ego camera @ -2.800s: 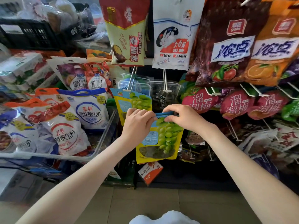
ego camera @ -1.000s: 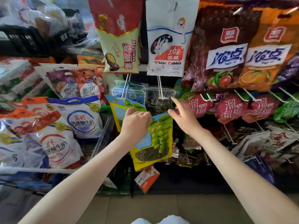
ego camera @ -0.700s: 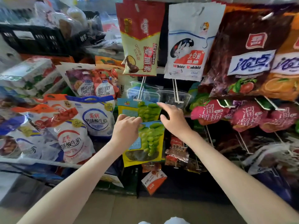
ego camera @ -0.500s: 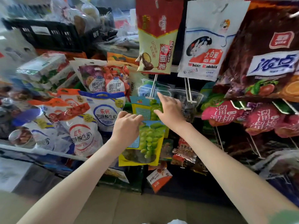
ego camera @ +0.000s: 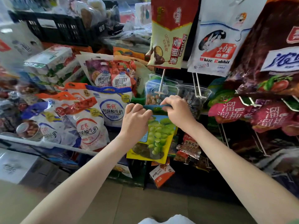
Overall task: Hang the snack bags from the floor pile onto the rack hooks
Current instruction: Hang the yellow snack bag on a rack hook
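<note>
Our left hand (ego camera: 135, 120) and right hand (ego camera: 176, 110) each pinch the blue top strip of the grape bag (ego camera: 155, 138), one at either end. We judge this grip is meant to stretch the header flat for the hook (ego camera: 160, 88) just above. The bag hangs from our hands below that hook, off the floor. Its long axis is near vertical, with the header up and the printed face toward us.
</note>
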Tool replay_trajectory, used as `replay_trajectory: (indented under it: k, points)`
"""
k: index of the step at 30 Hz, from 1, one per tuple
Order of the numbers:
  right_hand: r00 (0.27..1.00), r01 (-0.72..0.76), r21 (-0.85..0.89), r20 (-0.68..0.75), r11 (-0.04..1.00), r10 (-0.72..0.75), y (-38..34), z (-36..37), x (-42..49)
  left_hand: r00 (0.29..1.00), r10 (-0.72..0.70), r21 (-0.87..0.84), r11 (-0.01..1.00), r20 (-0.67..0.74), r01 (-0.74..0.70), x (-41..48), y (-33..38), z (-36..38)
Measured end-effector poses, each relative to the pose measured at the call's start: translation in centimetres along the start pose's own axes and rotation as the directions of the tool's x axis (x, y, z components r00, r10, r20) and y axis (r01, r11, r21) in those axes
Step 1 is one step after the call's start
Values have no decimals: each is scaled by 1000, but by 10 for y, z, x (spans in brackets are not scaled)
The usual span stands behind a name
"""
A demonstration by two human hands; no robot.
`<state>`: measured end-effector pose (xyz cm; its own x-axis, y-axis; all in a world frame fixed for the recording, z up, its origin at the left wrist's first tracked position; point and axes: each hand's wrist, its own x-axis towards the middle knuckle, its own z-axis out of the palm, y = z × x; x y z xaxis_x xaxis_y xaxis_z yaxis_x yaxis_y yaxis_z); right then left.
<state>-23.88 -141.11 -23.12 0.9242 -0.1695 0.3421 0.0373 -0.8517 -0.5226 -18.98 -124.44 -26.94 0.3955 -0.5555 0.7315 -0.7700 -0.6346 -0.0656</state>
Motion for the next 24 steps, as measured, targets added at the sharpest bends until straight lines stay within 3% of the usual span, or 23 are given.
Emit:
replay_trajectory:
  k: [2,7,12,17,24]
  points:
    - [997,-59,84,47,995,55,2,-8,-7,999,-7,-38,999,-38,5,2,6,1]
    - [979,-141,179,174,974,110,7,-26,-21,999,47,-169,985,27,-42,12,19,6]
    - [962,-166,217,248,962,110,14,-38,-32,992,61,-161,986,112,-43,10,31,9]
    - [910,-85,-79,399,993,110,25,-45,-42,988,109,-174,981,109,-89,15,42,12]
    - [965,-131,-135,210,982,158,35,-44,-61,970,227,-238,950,90,-201,13,52,26]
